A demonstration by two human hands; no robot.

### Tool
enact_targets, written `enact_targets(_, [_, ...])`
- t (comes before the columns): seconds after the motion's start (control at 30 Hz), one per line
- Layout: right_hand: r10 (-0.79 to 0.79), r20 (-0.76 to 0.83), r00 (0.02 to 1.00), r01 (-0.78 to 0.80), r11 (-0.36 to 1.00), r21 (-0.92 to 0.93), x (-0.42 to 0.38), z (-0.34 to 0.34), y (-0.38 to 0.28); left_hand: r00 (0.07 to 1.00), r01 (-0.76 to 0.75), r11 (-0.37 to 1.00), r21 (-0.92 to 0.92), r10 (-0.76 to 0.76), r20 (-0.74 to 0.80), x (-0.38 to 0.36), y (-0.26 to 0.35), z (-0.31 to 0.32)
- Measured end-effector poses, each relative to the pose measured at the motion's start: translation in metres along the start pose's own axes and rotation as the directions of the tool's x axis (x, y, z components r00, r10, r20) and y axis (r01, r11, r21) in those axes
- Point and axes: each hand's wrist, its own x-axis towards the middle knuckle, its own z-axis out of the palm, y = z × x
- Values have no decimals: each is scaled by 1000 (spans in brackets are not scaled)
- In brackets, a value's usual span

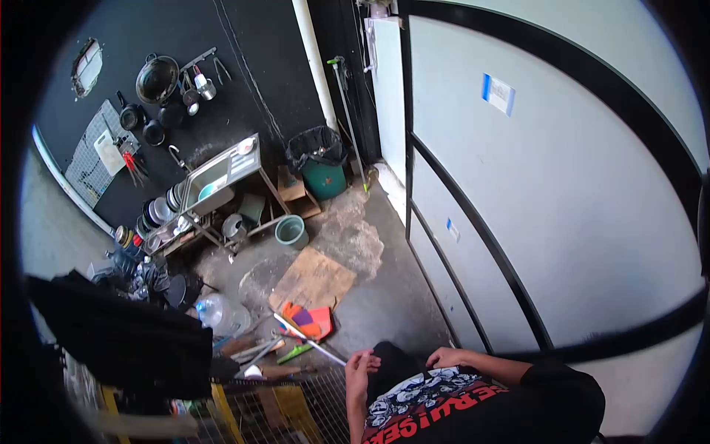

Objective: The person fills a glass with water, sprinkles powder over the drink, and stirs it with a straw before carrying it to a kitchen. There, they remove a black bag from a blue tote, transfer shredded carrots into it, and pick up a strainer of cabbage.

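My left hand (pixel 362 363) is raised in front of my body, its fingers loosely bent and nothing showing between them. A pale pole (pixel 319 345) slants up from the floor and reaches the edge of this hand in the view. My right hand (pixel 446 358) hangs low beside my dark trousers (pixel 394 365), fingers relaxed and pointing down, with nothing visible in it. My black shirt (pixel 473 407) with red lettering covers part of the view below. On the floor ahead lies an orange-red dustpan (pixel 321 323), with an orange and purple item (pixel 297 317) against it.
A metal sink (pixel 214 181) stands by the black wall, with stacked dishes (pixel 159 211) at its left. Beyond the cardboard sheet (pixel 314 277) are a bucket (pixel 291 232) and green bin (pixel 324 179). White panels (pixel 518 192) border the right; a wire-mesh barrier (pixel 325 396) is at lower left.
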Motion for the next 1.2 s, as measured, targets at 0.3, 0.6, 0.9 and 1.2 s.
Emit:
enact_targets(0.3, [-110,-197,974,7,888,-459,159,-184,-127,992,-107,984,140,96,84,268,128,-15])
enact_targets(0.6, [-31,-589,807,277,901,333,217,-369,-220,890,-192,928,319,28,456,484,292,65])
enact_targets(0.9, [125,-719,684,149,941,305,299,-569,-267,848,12,933,359,-200,490,660,336,186])
enact_targets(1.2, [-61,-689,723,432,817,382,339,-699,-308,723,-107,920,377,-189,665,849,374,290])
